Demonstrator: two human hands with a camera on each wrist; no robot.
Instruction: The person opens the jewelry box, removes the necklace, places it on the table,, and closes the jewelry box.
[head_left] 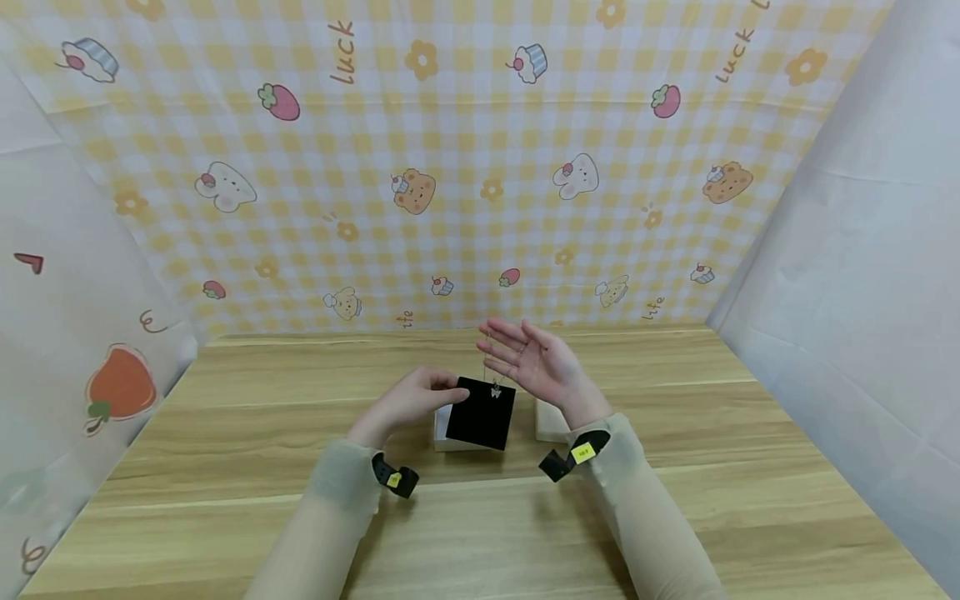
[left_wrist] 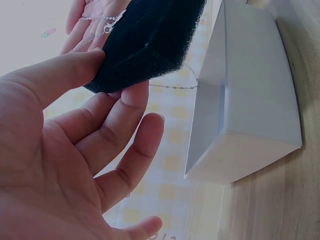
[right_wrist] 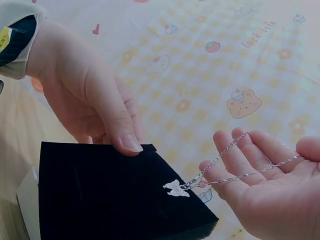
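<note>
One necklace (right_wrist: 177, 188) across right fingers (right_wrist: 232, 160)

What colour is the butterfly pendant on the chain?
Silver; the butterfly pendant shows best in the right wrist view.

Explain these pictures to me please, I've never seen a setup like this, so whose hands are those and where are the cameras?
No machine here: these are one person's bare hands. The wide picture comes from a camera worn on the head; the two closer ones come from wrist cameras, one per arm. The left hand pinches a black pad by its edge. A silver butterfly pendant shows against the pad, and its chain runs to the outstretched right hand. On the wooden table are a white box and another pale piece, partly hidden by the right wrist.
</note>
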